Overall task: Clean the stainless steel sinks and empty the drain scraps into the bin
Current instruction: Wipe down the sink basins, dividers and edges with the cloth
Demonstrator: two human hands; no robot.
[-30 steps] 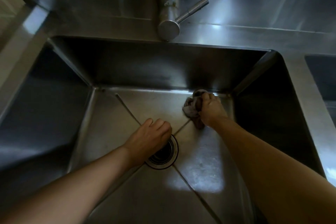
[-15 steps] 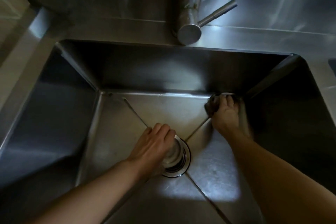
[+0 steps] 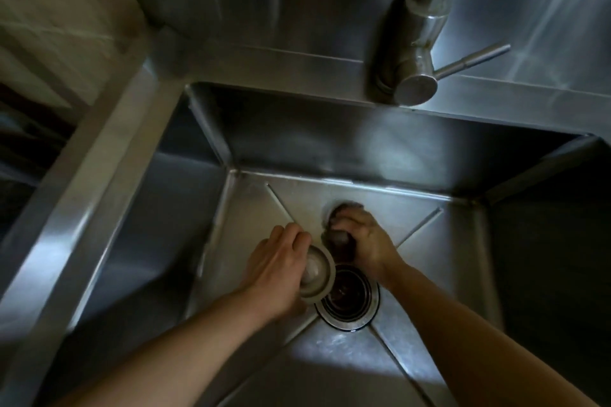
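Observation:
In the head view, the deep stainless steel sink fills the frame. My left hand grips the round drain stopper, lifted and tilted just left of the drain. The drain opening lies uncovered, dark inside, with a shiny ring around it. My right hand grips a dark cloth against the sink floor right behind the drain. The cloth is blurred and mostly hidden under my fingers.
A steel tap with a side lever hangs over the sink's back edge. A steel backsplash runs behind it. The sink's left rim meets a pale tiled wall. The sink walls are steep on all sides.
My left hand has lifted the stopper out of the drain and tipped it leftward. My right hand has brought the cloth from the back right corner to just behind the drain.

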